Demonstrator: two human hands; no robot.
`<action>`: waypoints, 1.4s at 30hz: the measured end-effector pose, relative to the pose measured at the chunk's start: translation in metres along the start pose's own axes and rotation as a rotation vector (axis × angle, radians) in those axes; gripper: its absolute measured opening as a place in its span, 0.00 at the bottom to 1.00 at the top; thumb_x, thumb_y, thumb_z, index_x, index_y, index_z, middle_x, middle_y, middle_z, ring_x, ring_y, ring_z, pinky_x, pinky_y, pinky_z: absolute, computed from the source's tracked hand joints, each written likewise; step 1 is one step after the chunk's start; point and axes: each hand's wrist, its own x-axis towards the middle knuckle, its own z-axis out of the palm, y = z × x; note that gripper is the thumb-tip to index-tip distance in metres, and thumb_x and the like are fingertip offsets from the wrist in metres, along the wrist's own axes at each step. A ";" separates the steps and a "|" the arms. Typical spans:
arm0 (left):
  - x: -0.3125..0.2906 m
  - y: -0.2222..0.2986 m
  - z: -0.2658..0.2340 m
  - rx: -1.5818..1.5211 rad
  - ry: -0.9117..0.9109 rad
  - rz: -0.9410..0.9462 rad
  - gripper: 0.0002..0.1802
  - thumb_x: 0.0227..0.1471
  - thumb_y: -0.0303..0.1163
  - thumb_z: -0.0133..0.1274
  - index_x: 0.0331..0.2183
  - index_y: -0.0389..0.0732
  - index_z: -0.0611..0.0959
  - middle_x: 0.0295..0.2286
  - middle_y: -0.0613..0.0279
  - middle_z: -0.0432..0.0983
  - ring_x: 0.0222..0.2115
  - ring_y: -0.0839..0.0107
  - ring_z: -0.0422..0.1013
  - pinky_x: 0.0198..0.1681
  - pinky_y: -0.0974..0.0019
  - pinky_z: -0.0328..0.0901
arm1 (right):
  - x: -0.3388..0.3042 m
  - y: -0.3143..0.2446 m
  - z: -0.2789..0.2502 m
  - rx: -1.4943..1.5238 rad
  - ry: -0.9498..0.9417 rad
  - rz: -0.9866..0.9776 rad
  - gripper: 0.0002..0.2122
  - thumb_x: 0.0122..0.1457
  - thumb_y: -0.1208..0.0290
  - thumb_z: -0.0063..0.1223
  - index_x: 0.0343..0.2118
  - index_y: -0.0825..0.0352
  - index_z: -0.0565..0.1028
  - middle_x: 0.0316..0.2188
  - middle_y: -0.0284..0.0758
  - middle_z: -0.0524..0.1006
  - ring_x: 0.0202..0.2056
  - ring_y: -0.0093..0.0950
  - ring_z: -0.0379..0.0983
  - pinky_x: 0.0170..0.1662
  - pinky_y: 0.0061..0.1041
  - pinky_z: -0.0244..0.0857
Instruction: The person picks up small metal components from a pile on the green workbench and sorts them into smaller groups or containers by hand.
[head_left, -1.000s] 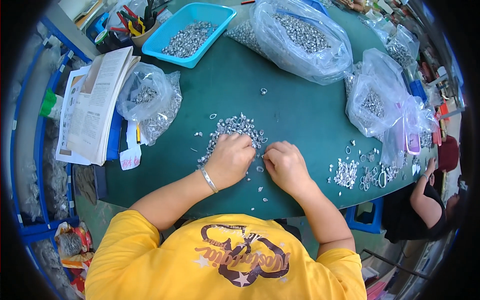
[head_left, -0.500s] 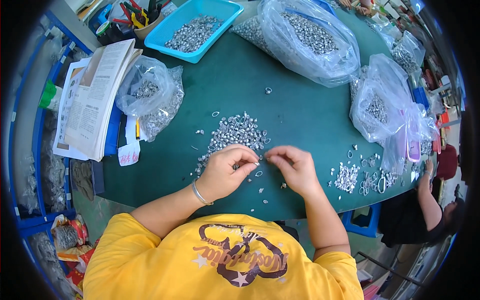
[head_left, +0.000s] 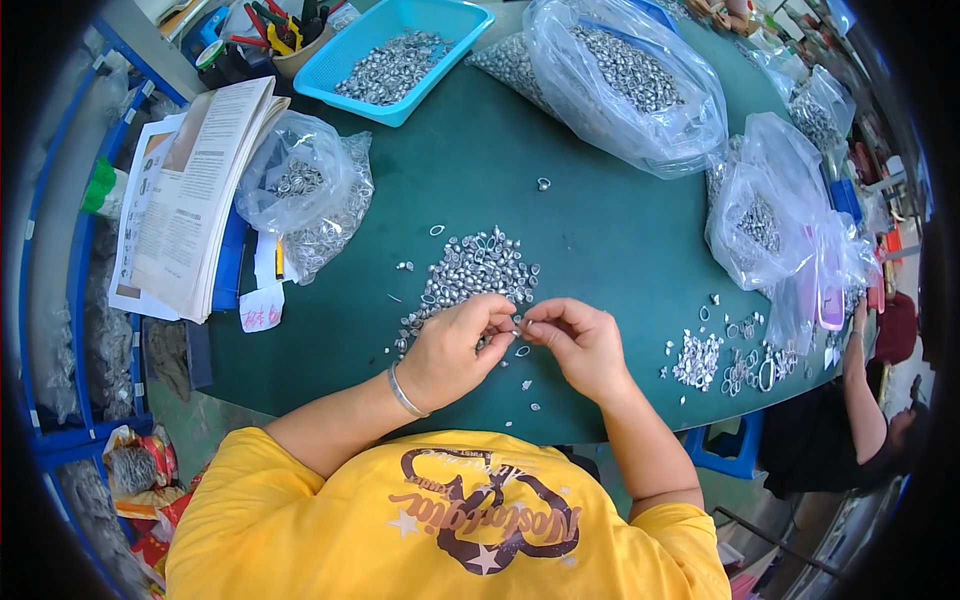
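Note:
My left hand (head_left: pixel 452 348), a metal bangle on its wrist, pinches a small silvery metal part (head_left: pixel 516 333) between thumb and fingertips. Facing it, my right hand (head_left: pixel 585 345) is closed in a pinch, its fingertips almost meeting the left ones. Whatever the right fingers hold is too small and covered to make out. Just beyond my hands lies a heap of small rounded silvery metal pieces (head_left: pixel 480 268), partly hidden by my left hand. A thin oval metal ring (head_left: pixel 522 351) and a few loose bits lie on the green table (head_left: pixel 440 175) below my fingertips.
A blue basket (head_left: pixel 480 30) and several plastic bags (head_left: pixel 660 130) of metal parts stand at the back. Papers (head_left: pixel 190 200) and another bag (head_left: pixel 300 190) are at left. Small piles of pale pieces (head_left: pixel 697 362) and rings (head_left: pixel 740 372) lie right. Another person (head_left: pixel 830 430) sits at far right.
My right hand has moved left and closed in on my left hand, so their fingertips nearly touch. The view has shifted slightly.

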 end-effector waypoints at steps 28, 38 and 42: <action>-0.001 -0.003 -0.007 -0.459 -0.161 -0.426 0.04 0.45 0.17 0.53 0.28 0.33 0.78 0.26 0.61 0.76 0.27 0.76 0.75 0.32 0.76 0.70 | -0.018 0.000 -0.001 0.095 0.011 0.084 0.03 0.53 0.80 0.52 0.32 0.71 0.74 0.26 0.32 0.76 0.29 0.22 0.72 0.34 0.19 0.66; -0.005 -0.003 -0.010 -0.503 -0.035 -0.262 0.06 0.41 0.17 0.57 0.26 0.34 0.77 0.32 0.58 0.74 0.32 0.76 0.72 0.34 0.76 0.69 | -0.008 -0.012 0.020 -0.098 0.089 -0.274 0.05 0.48 0.83 0.55 0.29 0.70 0.77 0.27 0.37 0.75 0.29 0.25 0.72 0.32 0.19 0.65; -0.004 0.000 -0.022 -0.333 0.057 -0.097 0.08 0.38 0.17 0.57 0.25 0.36 0.77 0.27 0.59 0.76 0.29 0.72 0.73 0.31 0.73 0.68 | -0.008 -0.018 0.032 -0.151 0.106 -0.371 0.06 0.47 0.85 0.54 0.30 0.70 0.77 0.28 0.38 0.75 0.29 0.27 0.73 0.33 0.19 0.66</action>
